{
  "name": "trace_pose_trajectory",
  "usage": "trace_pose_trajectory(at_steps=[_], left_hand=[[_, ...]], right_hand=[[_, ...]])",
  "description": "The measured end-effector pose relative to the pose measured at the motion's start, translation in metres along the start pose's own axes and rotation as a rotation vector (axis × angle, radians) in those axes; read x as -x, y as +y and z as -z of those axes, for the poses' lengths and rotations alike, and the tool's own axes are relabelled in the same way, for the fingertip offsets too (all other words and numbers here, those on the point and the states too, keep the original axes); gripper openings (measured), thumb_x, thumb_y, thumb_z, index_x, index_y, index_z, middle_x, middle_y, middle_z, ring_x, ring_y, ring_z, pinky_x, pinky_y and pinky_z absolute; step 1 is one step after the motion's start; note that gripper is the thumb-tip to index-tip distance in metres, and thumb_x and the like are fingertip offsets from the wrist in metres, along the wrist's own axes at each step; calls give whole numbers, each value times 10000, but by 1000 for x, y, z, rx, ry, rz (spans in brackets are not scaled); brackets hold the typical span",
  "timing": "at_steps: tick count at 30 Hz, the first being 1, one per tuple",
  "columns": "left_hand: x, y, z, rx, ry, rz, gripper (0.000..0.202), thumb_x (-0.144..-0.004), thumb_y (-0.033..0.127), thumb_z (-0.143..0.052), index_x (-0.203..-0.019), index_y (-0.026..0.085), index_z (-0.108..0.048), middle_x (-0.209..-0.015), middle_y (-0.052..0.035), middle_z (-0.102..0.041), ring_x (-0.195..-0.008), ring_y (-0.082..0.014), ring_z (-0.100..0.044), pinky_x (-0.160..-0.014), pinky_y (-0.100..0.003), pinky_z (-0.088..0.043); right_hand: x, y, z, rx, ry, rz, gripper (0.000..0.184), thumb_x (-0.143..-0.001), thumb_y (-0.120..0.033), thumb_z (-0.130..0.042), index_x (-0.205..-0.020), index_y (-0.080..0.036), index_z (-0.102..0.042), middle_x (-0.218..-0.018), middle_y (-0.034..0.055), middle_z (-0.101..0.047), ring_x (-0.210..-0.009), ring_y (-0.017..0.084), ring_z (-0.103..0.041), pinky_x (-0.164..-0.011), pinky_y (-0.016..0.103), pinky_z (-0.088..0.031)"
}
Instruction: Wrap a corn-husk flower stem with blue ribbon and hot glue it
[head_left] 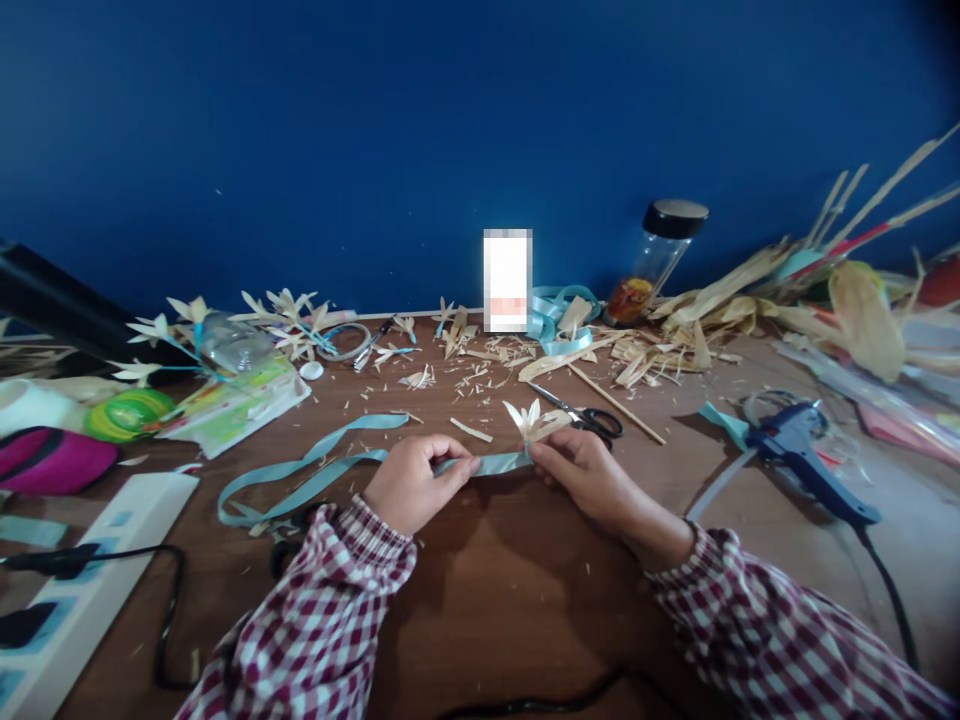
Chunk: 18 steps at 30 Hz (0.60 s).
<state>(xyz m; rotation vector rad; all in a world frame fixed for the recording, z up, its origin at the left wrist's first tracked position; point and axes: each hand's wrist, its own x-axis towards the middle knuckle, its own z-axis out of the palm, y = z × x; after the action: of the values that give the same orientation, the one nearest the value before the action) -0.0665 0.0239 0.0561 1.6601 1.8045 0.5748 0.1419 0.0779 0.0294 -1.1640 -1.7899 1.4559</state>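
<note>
My left hand (pixel 415 482) pinches a light blue ribbon (pixel 501 464), whose long tail loops away over the table to the left. My right hand (pixel 583 474) is closed on the base of a pale corn husk flower (pixel 527 420), its petals pointing up and spread. Between both hands the ribbon runs nearly level and meets the flower's base at my right fingertips. Just behind the right hand lie black-handled scissors (pixel 600 422). Under the left forearm, another dark-handled tool (pixel 283 552) is partly hidden.
A blue glue gun (pixel 810 460) lies at right, its cord running forward. At left sits a white power strip (pixel 112 590) with plugs. Husk scraps (pixel 697 345), a tilted jar (pixel 652 265), a ribbon coil (pixel 559 320) and finished husk flowers (pixel 289 310) line the back.
</note>
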Motion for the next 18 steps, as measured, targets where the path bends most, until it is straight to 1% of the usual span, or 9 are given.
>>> trace_pose_trajectory(at_steps=[2, 4, 6, 8, 10, 12, 13, 15, 18], left_hand=[[1, -3, 3, -184, 35, 58, 201, -816, 385, -573, -790, 235, -704, -760, -9, -707, -698, -189, -614, -616, -291, -400], [3, -4, 5, -412, 121, 92, 180, -836, 345, -557, -834, 244, -706, -830, -36, -709, -749, -237, -629, -624, -328, -413], [5, -3, 6, -619, 241, 64, 170, -821, 295, -587, -937, 240, -699, -910, -67, -698, -833, -291, -620, -683, -389, -437], [7, -1, 4, -711, 360, -27, 312, -763, 268, -665, -1073, 228, -662, -1017, -91, -673, -943, -336, -583, -789, -466, -437], [9, 3, -1, -635, 465, -167, 410, -750, 261, -689, -1150, 205, -618, -1112, -100, -641, -1023, -329, -547, -880, -491, -421], [11, 6, -11, -440, 503, -320, 317, -825, 236, -606, -1139, 186, -610, -1133, -89, -634, -1045, -265, -548, -932, -435, -426], [12, 7, -17, -332, 487, -385, 278, -863, 203, -548, -1134, 184, -605, -1131, -79, -637, -1055, -229, -551, -955, -397, -425], [12, 7, -30, -151, 383, -462, 309, -893, 144, -473, -1185, 184, -566, -1164, -70, -629, -1098, -185, -544, -986, -344, -418], [10, 4, -42, 8, 233, -441, 386, -903, 138, -447, -1287, 165, -479, -1204, -92, -600, -1124, -180, -541, -979, -331, -430]], right_hand=[[0, 2, 0, 66, 14, 34, 314, -847, -398, -532, -633, -169, -556, -559, -26, -500, -517, 107, -438, -483, 234, -321], [-1, 3, 0, 142, 39, 60, 303, -853, -376, -531, -631, -173, -558, -557, -22, -507, -516, 111, -444, -483, 236, -323], [-1, 4, 0, 183, 67, 59, 292, -852, -365, -538, -631, -174, -559, -555, -19, -518, -508, 113, -456, -476, 237, -330], [-2, 5, -1, 150, 80, 27, 273, -851, -372, -540, -668, -172, -570, -561, -17, -533, -489, 112, -473, -460, 233, -341], [-2, 4, -2, 79, 75, -12, 260, -851, -388, -539, -720, -168, -581, -572, -19, -547, -464, 107, -480, -439, 226, -349], [-1, 2, -3, 26, 59, -35, 260, -848, -399, -542, -740, -165, -580, -568, -26, -543, -442, 99, -475, -420, 217, -351], [-1, 1, -4, 11, 50, -42, 262, -845, -400, -545, -732, -165, -575, -559, -30, -536, -432, 95, -468, -411, 212, -348], [0, 0, -4, -11, 30, -47, 271, -840, -402, -550, -705, -167, -560, -537, -39, -516, -421, 90, -457, -400, 205, -346], [2, -1, -4, -14, -4, -26, 298, -839, -414, -553, -671, -167, -548, -521, -41, -502, -431, 93, -465, -412, 204, -360]])
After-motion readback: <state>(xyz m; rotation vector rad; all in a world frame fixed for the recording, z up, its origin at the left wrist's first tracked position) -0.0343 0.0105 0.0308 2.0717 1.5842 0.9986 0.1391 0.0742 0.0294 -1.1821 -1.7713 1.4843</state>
